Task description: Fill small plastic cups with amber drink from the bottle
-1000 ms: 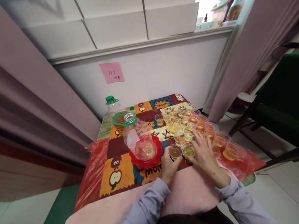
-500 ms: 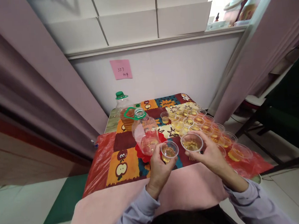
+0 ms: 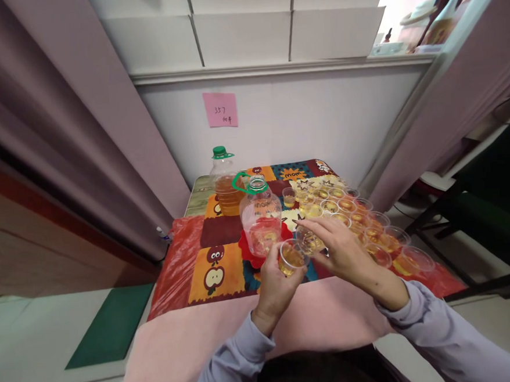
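Note:
My left hand (image 3: 281, 279) is closed round a small clear plastic cup (image 3: 291, 257) with yellow liquid in it. Above the table's near part, my right hand (image 3: 340, 246) grips a wider clear plastic cup (image 3: 310, 240), tilted toward the left one. The two rims meet or nearly meet; whether liquid is flowing between them I cannot tell. Just behind my left hand stands an uncapped clear jug (image 3: 260, 211) with a green handle, a little liquid low inside. It rests on a red scalloped dish (image 3: 244, 251).
A green-capped jug (image 3: 229, 193) of amber liquid stands at the back left. Many filled cups (image 3: 347, 206) crowd the table's right side, and one small cup (image 3: 289, 197) sits apart. Red plastic sheeting (image 3: 165, 279) hangs over the left edge. A dark chair (image 3: 492, 215) is at the right.
My right hand has brought its cup left and tipped it toward the cup in my left hand, which has tilted too. The camera view has shifted slightly.

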The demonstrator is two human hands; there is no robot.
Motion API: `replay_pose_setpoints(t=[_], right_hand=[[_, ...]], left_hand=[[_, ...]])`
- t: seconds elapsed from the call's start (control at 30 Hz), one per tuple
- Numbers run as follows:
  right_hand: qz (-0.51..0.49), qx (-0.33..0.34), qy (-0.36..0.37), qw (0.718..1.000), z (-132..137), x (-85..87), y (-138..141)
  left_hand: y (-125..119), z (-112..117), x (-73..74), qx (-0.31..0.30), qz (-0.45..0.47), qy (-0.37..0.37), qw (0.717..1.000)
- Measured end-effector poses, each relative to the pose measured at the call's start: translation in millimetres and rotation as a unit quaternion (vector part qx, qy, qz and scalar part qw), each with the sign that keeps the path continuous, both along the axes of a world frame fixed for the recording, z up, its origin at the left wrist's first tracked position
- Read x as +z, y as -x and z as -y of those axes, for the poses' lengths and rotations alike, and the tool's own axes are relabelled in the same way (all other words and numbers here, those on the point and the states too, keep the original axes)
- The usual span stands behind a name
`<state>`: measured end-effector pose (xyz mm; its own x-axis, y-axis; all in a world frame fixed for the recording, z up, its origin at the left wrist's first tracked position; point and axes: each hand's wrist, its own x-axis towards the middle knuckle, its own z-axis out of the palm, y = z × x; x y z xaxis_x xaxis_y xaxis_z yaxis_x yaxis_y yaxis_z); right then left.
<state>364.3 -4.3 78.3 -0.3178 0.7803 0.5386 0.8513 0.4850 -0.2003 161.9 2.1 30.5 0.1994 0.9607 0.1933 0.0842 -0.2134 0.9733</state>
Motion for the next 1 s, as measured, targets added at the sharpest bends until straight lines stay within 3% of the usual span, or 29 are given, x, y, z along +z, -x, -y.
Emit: replay_pose_setpoints(t=[0.23, 0.53, 0.67, 0.77, 0.87, 0.9, 1.0], right_hand=[[0.058, 0.016, -0.033, 0.998, 3.5, 17.9, 12.1], [0.119, 0.081, -0.084, 0.986, 8.9, 27.6, 25.8], [0.032, 0.077, -0.102, 0.991, 8.4, 22.5, 28.4], [-0.119, -0.008, -0.068, 0.990, 13.3, -0.3, 31.9], [-0.258, -0.081, 0.030, 0.962, 27.5, -45.0, 47.8], [-0.305, -0.081, 0.079, 0.946, 33.2, -62.5, 57.4], [-0.386, 0.000, 0.225, 0.895, 45.5, -108.3, 97.8]], left_hand=[[4.7, 3.3, 2.8, 0.005, 0.030, 0.025, 0.999], [10.4, 9.6, 8.4, 0.011, 0.051, 0.024, 0.998], [16.4, 16.7, 9.2, 0.015, 0.052, 0.040, 0.998], [30.7, 25.8, 13.6, 0.025, 0.062, 0.062, 0.996], [59.0, 38.6, 16.9, 0.053, 0.065, 0.070, 0.994], [71.3, 43.7, 16.7, 0.068, 0.057, 0.067, 0.994], [113.0, 60.6, 13.1, 0.128, 0.019, 0.065, 0.989]])
